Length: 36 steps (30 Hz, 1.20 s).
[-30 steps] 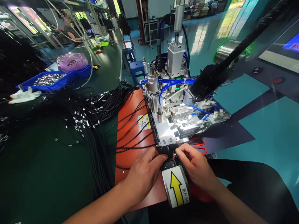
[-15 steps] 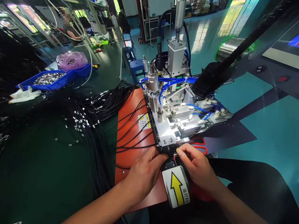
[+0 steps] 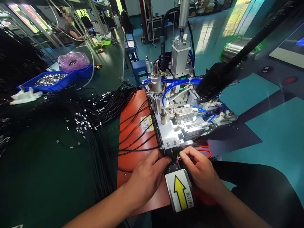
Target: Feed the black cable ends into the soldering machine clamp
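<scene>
My left hand (image 3: 149,174) is closed at the front edge of the machine, thumb and fingers pinched on a black cable (image 3: 125,170) that runs in from the left and is largely hidden under the hand. Thin coloured wires (image 3: 178,158) show in the gap between my hands. Thumb and forefinger of my right hand (image 3: 198,166) are pinched together at the tips of these wires. Both hands are at the near end of the metal machine (image 3: 169,134), just beyond a white plate with a yellow arrow (image 3: 180,190).
Several black cables lie across the orange panel (image 3: 133,139). Bundled cables with metal ends (image 3: 83,122) cover the dark table. Red-handled scissors (image 3: 203,149) lie beside my right hand. Blue trays (image 3: 47,83) of small metal parts, a glove (image 3: 26,95) and a co-worker (image 3: 74,33) are farther off.
Both hands keep practically the same place and pinch. The view has shifted very slightly.
</scene>
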Motion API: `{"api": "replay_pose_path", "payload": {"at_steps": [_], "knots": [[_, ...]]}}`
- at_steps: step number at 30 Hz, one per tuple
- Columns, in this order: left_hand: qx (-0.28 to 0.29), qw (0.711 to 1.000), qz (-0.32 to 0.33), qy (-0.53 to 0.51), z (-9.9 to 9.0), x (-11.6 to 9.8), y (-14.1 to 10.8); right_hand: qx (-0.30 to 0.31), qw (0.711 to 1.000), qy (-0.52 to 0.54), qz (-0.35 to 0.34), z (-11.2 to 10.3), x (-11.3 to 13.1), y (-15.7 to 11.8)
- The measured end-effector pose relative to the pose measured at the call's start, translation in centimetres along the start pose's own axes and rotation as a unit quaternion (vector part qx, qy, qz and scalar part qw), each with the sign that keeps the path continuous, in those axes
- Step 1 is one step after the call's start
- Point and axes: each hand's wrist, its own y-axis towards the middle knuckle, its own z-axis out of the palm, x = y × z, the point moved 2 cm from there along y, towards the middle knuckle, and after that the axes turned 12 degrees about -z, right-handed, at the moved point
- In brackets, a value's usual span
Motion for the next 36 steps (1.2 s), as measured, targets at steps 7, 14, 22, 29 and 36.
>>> {"api": "replay_pose_path", "payload": {"at_steps": [7, 14, 22, 29, 36], "knots": [[-0.002, 1.000, -0.002, 0.010, 0.1, 0.0, 0.0, -0.001, 1.000, 0.006, -0.001, 0.0, -0.2, -0.2], [-0.010, 0.999, 0.005, 0.037, 0.2, -0.1, 0.1, -0.006, 1.000, 0.001, -0.001, 0.3, -0.2, -0.3], [0.016, 0.998, -0.004, 0.053, 0.0, -0.4, 0.3, -0.011, 0.999, 0.028, 0.042, 0.7, -0.3, -0.3], [0.025, 0.998, -0.012, 0.052, 0.4, -0.2, 0.3, -0.026, 0.998, 0.021, 0.056, -0.1, 0.0, -0.5], [0.015, 0.999, -0.003, 0.040, 0.2, -0.3, 0.2, 0.005, 0.995, -0.094, 0.008, -0.2, 2.3, -1.4]]}}
